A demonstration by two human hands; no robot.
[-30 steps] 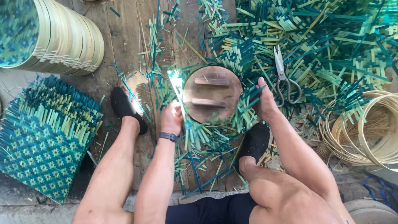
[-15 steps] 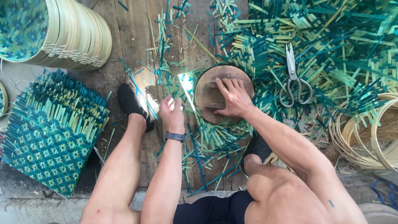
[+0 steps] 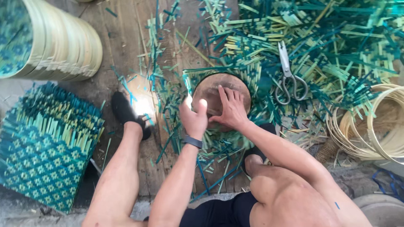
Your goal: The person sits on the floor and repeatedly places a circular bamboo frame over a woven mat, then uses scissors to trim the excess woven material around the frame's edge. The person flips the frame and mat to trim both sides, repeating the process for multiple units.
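A: Status of work? Position of piece?

B: Round wooden form (image 3: 219,94) seated on woven green mat (image 3: 235,71), centred between the feet. Right hand (image 3: 230,110) pressed flat on the form, fingers spread, nothing clasped. Left hand (image 3: 194,120) loosely curled at the form's near-left rim; contents, if any, not discernible. Mat strips still splayed loose all round the form; no hoop fitted, no trimming evident.

A: Clearance?

B: Tight. Scissors (image 3: 288,75) just right of the form. Bamboo hoops (image 3: 378,126) far right. Finished stack (image 3: 63,42) upper left, flat mats (image 3: 46,155) lower left. Offcuts across the planks.

left hand (image 3: 193,118) now at round block (image 3: 212,90) — beside right hand (image 3: 230,110)
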